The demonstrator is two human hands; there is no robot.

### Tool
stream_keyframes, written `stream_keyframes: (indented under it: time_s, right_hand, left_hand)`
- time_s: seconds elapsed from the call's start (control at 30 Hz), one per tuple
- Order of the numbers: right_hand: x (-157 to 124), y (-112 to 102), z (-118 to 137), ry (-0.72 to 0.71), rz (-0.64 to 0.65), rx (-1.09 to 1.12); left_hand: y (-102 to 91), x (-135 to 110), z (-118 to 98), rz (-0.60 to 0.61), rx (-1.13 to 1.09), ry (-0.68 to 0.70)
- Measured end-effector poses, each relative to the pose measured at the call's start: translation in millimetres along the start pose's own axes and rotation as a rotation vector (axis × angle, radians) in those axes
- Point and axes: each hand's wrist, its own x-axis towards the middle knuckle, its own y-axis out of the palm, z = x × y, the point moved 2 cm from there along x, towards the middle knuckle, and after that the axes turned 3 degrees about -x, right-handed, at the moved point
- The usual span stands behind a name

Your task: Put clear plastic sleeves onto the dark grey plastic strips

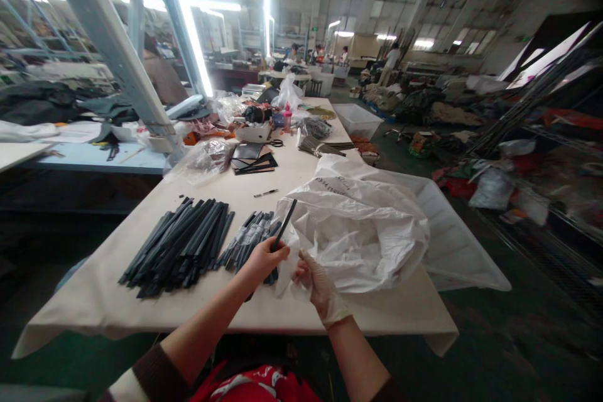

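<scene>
My left hand [264, 259] pinches a thin black strip [284, 225] that points up and to the right. Just to its right, my right hand [319, 282], in a pale glove, grips the near edge of a large white plastic bag [358, 232] crumpled on the table. Left of my hands lie two heaps of the same black strips: a big pile [181, 245] and a smaller bundle [249, 235] right beside my left hand.
The long beige table [141, 301] carries black sheets [252, 157], clear bags, a white box and clutter further back. A white tray [452, 245] overhangs the right edge. A slanted metal post [106, 31] rises at left. People work far behind.
</scene>
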Motion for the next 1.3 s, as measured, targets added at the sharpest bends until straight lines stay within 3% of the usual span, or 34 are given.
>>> stream_keyframes:
  time_s: [0.27, 0.43, 0.6, 0.73, 0.83, 1.03, 1.3]
  right_hand:
    - [-25.7, 12.0, -18.0, -0.025, 0.156, -0.474]
    - [-21.3, 16.8, -21.5, -0.053, 0.072, -0.567]
    - [-10.9, 15.6, -2.5, -0.109, -0.003, -0.347]
    - [-2.1, 10.1, 19.1, -0.092, 0.041, -0.059]
    - [2.3, 9.6, 26.6, -0.111, 0.098, 0.054]
    - [5.1, 20.4, 24.5, -0.213, 0.072, 0.008]
    - [-0.9, 23.6, 31.0, -0.273, 0.06, -0.21]
  left_hand:
    - [0.6, 9.8, -0.2, 0.01, 0.116, 0.044]
    - [1.1, 12.4, 4.7, -0.034, 0.133, 0.099]
    - [-14.6, 1.2, -2.0, 0.052, 0.228, 0.092]
    - [-24.8, -34.9, 0.8, 0.225, 0.238, 0.014]
    - [-24.0, -63.3, 8.4, 0.286, 0.218, -0.048]
    - [-21.1, -81.3, 12.1, 0.352, 0.075, -0.191]
    - [-35.8, -92.8, 2.8, 0.559, -0.384, -0.459]
